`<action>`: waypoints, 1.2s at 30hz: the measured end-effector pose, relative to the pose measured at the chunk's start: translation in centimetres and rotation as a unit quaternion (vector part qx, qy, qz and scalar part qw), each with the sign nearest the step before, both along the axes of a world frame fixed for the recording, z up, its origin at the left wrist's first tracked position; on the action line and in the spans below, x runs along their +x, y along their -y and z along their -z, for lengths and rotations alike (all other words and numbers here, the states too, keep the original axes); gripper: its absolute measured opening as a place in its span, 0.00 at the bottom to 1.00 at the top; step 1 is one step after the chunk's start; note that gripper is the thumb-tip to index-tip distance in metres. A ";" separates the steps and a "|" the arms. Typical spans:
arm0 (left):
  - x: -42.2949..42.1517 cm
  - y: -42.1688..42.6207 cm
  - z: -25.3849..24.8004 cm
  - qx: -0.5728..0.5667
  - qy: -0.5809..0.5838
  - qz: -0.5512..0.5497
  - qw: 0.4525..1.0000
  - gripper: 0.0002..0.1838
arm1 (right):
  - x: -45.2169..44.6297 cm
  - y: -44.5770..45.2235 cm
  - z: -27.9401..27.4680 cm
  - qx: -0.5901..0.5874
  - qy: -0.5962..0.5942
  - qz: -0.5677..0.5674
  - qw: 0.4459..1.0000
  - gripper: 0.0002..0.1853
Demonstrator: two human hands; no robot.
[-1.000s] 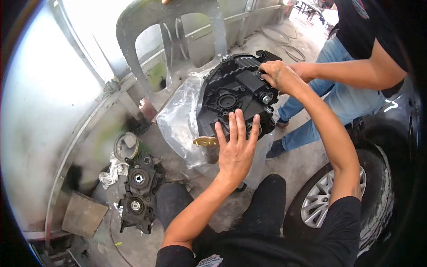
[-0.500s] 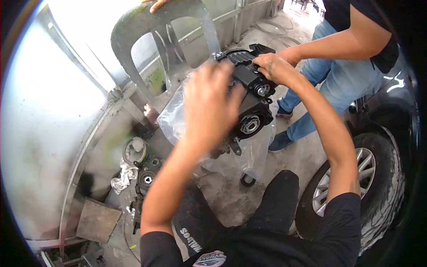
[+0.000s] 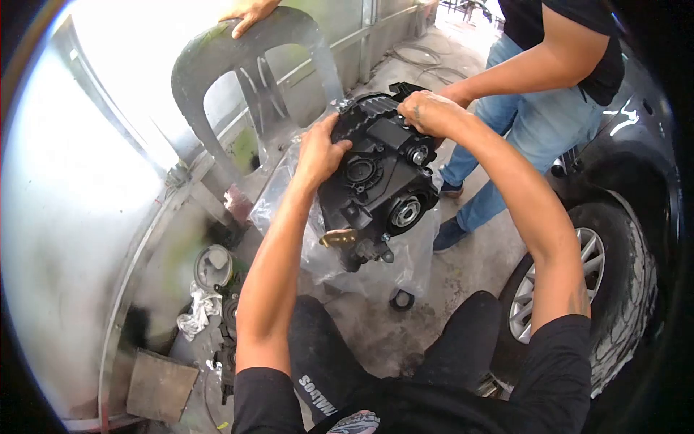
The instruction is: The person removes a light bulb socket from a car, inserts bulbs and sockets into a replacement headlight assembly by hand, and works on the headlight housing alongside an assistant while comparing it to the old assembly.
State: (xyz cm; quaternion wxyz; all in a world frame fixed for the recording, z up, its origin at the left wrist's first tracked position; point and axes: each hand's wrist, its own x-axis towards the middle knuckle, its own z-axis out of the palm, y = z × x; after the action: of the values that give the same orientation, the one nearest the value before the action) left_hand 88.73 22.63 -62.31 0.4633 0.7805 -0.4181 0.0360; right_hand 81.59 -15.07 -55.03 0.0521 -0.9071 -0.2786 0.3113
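A black car headlight [image 3: 383,155] rests on clear plastic wrapping [image 3: 412,271] over a chair [image 3: 195,79], its back side with round sockets facing up. My left hand [image 3: 318,152] is closed on the headlight's left edge, thumb over the back of the housing. At the upper right corner, my right hand [image 3: 434,114] has its fingers curled round the housing; the fingertips are partly hidden. Just behind it, a co-worker's forearm [image 3: 499,81] reaches in, that hand mostly covered by mine.
Another hand [image 3: 249,13] lies on the chair's backrest. A car wheel [image 3: 585,282] stands at the right. On the floor to the left are a round tin [image 3: 215,266], a white rag [image 3: 197,311], black parts [image 3: 225,347] and a square board [image 3: 163,383]. A black ring [image 3: 402,299] lies below the chair.
My left hand, blurred above the headlight before, has come down to the left and taken hold of its edge. My right hand keeps its place on the corner.
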 end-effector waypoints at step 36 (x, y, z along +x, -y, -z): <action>-1.6 0.1 -0.1 0.026 0.013 -0.040 0.999 0.35 | -7.6 -9.8 -3.6 0.063 0.351 0.239 0.903 0.11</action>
State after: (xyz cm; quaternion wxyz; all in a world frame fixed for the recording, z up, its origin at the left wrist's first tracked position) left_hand 87.13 22.54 -62.16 0.4358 0.8079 -0.3931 0.0537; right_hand 73.96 -5.30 -51.42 0.0810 -0.9918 -0.0724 -0.0674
